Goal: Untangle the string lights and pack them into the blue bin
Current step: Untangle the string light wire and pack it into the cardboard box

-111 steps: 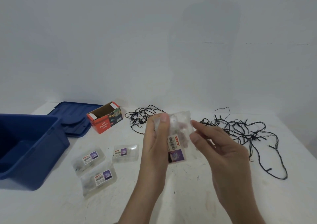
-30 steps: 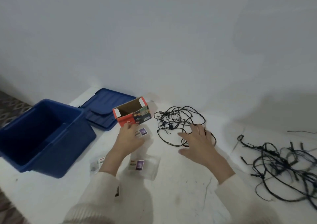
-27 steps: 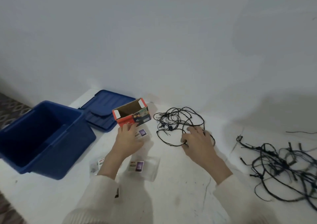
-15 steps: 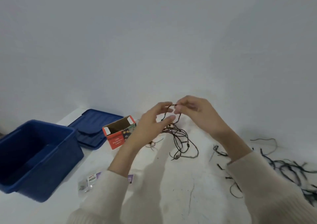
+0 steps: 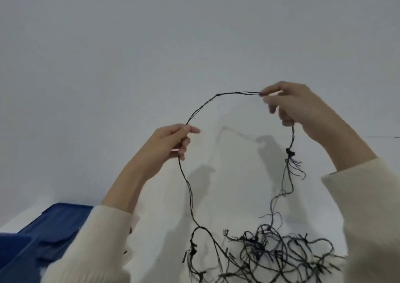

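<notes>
A thin black string of lights (image 5: 203, 107) arcs in the air between my two raised hands. My left hand (image 5: 171, 141) pinches the wire at its left end, and from there a strand drops to the table. My right hand (image 5: 290, 104) pinches the wire higher up on the right, with a knotted, frayed length hanging below it. The rest of the lights lie in a tangled black heap (image 5: 270, 254) on the white table. Only a corner of the blue bin (image 5: 13, 248) shows at the lower left.
The bin's blue lid (image 5: 62, 220) lies flat on the white table (image 5: 227, 196) behind the bin, partly hidden by my left sleeve. A plain pale wall fills the upper view. The cardboard box and plastic packets are out of view.
Both hands have risen and spread apart, drawing a length of the wire out between them. The view has tilted up, so the box and packets have left the frame.
</notes>
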Tool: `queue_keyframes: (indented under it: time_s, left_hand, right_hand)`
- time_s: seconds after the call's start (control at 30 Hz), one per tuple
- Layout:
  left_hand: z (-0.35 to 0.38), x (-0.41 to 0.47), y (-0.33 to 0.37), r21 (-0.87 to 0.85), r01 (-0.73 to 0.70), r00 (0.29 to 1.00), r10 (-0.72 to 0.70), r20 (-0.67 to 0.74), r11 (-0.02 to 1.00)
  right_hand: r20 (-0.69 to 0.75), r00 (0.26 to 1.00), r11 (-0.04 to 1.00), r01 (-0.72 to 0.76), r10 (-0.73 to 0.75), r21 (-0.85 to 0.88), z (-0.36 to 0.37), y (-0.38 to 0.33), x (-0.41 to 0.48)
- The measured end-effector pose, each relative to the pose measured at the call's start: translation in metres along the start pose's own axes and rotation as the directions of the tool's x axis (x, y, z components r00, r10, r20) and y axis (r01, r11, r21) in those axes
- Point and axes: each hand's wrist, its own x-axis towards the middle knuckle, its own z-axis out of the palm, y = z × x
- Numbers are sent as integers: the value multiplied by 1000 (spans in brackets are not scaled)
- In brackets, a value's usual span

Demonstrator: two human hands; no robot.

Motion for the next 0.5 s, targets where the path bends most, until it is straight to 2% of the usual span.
queue_keyframes:
  time_s: [0.07,0.17,0.27,0.37,0.43,0.5]
  left_hand:
    - [15,15,38,96,-101,994,96,58,990]
    - [41,32,91,280,-251,958,197,208,927]
    - [50,38,117,339,-301,939,215,268,891]
    - [52,32,112,229,-252,928,169,331,940]
    - [50,28,97,179,-222,935,157,319,958]
    - [44,26,76,168,-184,950,132,282,969]
  right_hand:
    - [244,970,988,38,0,-153,0,-15,-3]
    - [400,916,994,64,-25,-85,7,-39,-3]
    - [425,903,993,101,-66,-61,-3,-55,3]
    - [439,896,981,131,-57,-139,-18,-60,7]
    - [397,917,968,129,-33,-216,-26,-60,7]
    - [328,944,974,108,-37,-199,-33,-57,7]
